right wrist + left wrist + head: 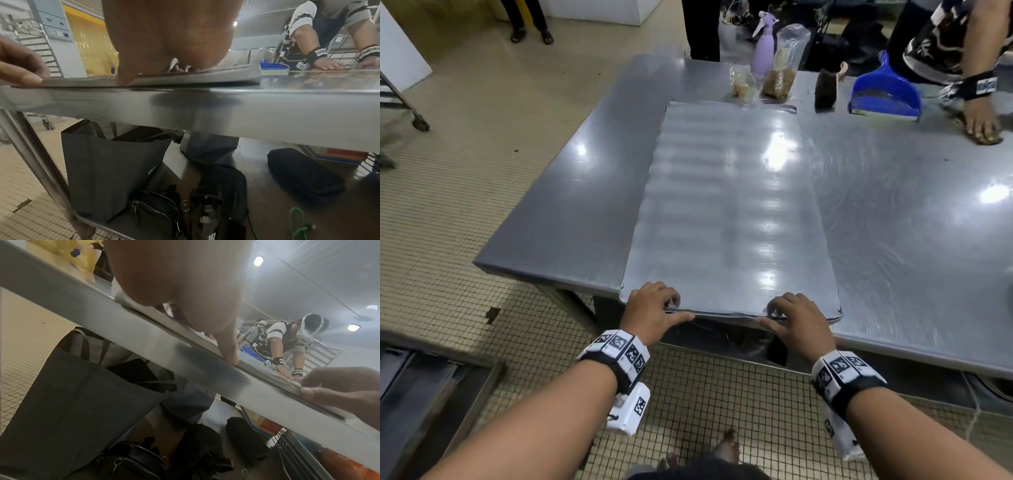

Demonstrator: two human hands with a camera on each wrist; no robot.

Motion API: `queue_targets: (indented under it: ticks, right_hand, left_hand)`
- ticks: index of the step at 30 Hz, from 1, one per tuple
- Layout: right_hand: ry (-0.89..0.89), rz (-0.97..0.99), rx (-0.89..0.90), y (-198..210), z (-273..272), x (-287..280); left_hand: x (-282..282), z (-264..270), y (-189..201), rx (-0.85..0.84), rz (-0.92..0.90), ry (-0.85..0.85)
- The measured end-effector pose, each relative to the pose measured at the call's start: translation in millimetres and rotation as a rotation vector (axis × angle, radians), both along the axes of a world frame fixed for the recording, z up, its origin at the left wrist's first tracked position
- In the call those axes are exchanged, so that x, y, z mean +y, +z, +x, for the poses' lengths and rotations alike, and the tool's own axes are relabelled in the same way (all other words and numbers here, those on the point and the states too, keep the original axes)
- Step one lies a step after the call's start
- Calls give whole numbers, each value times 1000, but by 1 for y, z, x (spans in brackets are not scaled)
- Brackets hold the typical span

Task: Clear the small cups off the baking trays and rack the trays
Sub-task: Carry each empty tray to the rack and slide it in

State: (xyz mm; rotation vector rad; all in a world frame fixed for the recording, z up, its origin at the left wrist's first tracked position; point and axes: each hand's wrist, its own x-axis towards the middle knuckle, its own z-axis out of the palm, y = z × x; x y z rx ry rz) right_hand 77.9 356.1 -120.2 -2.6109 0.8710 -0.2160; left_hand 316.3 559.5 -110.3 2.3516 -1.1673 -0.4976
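As the baking tray [732, 212] lies flat on the steel counter [893, 212] with its long axis running away from the person, its short near edge is presented directly to both hands at the counter's near rim. No small cups are seen on its surface, so the clearing is judged done for this tray, with racking still to come. The left hand [650, 310] is set on the near-left part of that edge and the right hand [799, 318] on the near-right part, so neither is nearer than the other; the tray extends straight ahead between them.

On each hand the fingers are curled over the top of the tray's lip while the thumb is laid along the edge below. In the right wrist view the near edge is seen raised slightly off the counter, with a thumb tip pressed against it. The grasp is best described as a narrow pinch on the rim, not a wide hold.

For the next move a straight pull toward the body is judged likely, since the tray's length lies along that line. A wheeled rack [400, 102] is partly seen far to the left on the floor. At the far side of the counter, a blue dustpan [883, 92], a brush [827, 89] and a lilac spray bottle [763, 51] are left standing, apart from the tray.
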Motion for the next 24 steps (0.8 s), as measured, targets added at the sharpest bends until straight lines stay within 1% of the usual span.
queue_targets:
  ticks: [6,7,9,10,11,12,13,14,15,16,18,19,21,24]
  right_hand:
    - [-57,50,80,8,-7,30]
    - [-72,78,80,10,-9,36]
    - [-131,146,65,16,-13,42]
    - [-179,156,56,20,-15,41]
    - [-240,135,55,21,-20,37]
    - [-322,86,77,21,-25,32]
    - [-415,38,118,19,-32,27]
    - [-508,13,166,18,-37,24]
    - [-585,23,207,15,-42,22]
    - [-646,83,217,12,-45,21]
    - [-735,236,178,11,-46,22]
    - [-762,291,167,12,-46,23]
    - [-788,349,172,16,-47,21]
    - [-762,378,179,14,-53,18]
  left_hand:
    - [22,-4,3,4,29,-12]
    - [27,-4,5,19,38,-26]
    - [39,1,11,120,22,11]
    - [44,6,14,138,-6,64]
    - [50,11,14,111,-48,137]
    - [55,17,14,48,-60,230]
    - [61,23,12,10,-42,321]
    - [66,26,12,26,7,396]
    - [70,27,12,88,51,447]
    - [72,28,10,184,63,462]
    - [74,27,8,357,-10,449]
    - [75,26,8,411,-50,447]
    - [75,25,8,454,-97,465]
    - [77,29,6,489,-104,457]
